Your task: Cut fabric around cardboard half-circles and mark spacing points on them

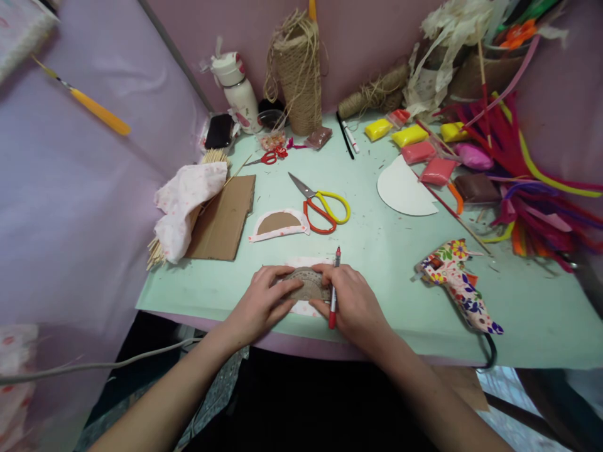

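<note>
My left hand [272,299] holds the left end of a clear half-round protractor [308,276], its fingers bent over the top and the thumb along the near side. The protractor lies over brown, cardboard-like material on a white cloth piece with pink marks [305,308]. My right hand [352,299] holds a red pen [333,307], roughly upright, and its fingertips also press the protractor's right end. Just beyond the hands rests a cardboard half-circle edged with the same cloth [281,223]. Scissors with one red and one yellow handle [325,207] lie partly opened, touching its right end.
Left stand a cardboard sheet [226,220] and sticks under bundled cloth [188,201]. A flowered glue gun [459,285] and white half-round card [405,191] lie right. Behind are a bottle [240,94], a twine roll [298,81], clay packets [419,151] and pipe cleaners [522,182].
</note>
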`<state>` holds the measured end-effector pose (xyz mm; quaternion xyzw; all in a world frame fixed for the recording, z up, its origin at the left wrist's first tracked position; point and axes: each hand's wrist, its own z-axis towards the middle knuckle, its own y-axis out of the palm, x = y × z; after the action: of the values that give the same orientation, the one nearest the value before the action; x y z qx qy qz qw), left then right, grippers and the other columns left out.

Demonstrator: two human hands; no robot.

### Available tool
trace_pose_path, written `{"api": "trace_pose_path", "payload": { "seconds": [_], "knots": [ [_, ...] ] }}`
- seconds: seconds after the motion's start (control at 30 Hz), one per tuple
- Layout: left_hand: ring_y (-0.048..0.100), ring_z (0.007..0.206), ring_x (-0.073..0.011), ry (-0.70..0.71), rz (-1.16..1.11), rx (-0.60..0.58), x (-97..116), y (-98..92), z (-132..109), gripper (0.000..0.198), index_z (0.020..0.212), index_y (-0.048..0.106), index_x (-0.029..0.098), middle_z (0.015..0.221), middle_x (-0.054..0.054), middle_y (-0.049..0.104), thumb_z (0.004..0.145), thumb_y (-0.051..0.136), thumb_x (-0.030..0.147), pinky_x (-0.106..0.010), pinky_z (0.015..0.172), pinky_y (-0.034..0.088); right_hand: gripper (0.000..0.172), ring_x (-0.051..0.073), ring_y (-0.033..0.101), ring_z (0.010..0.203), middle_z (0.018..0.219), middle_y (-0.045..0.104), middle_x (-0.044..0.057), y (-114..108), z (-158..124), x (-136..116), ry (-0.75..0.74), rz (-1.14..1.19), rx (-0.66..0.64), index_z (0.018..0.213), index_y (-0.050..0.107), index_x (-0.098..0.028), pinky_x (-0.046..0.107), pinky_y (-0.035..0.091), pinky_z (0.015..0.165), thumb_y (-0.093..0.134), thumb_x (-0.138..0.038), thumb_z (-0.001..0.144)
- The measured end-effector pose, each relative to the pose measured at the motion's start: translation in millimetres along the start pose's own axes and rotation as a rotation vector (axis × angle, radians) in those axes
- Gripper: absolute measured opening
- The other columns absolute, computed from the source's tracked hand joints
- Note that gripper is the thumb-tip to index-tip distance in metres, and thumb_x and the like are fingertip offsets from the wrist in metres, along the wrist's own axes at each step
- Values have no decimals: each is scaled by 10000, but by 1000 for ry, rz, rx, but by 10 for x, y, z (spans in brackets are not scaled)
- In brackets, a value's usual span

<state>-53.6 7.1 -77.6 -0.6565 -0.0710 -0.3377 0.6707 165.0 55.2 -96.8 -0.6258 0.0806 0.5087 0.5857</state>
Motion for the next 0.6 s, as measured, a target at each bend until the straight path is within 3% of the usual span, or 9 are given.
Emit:
{"api": "trace_pose_path", "payload": {
  "seconds": [0.6],
  "knots": [
    [507,1163,-236,51,13,19,-35,15,-2,351,1258,608,273,1278,-108,528,915,587,196,-447,970,463,399,246,562,885,1072,666,79,14,-7,21,-18,-4,18,1112,479,-205,372,433,779,737,-221,809]
  ]
}}
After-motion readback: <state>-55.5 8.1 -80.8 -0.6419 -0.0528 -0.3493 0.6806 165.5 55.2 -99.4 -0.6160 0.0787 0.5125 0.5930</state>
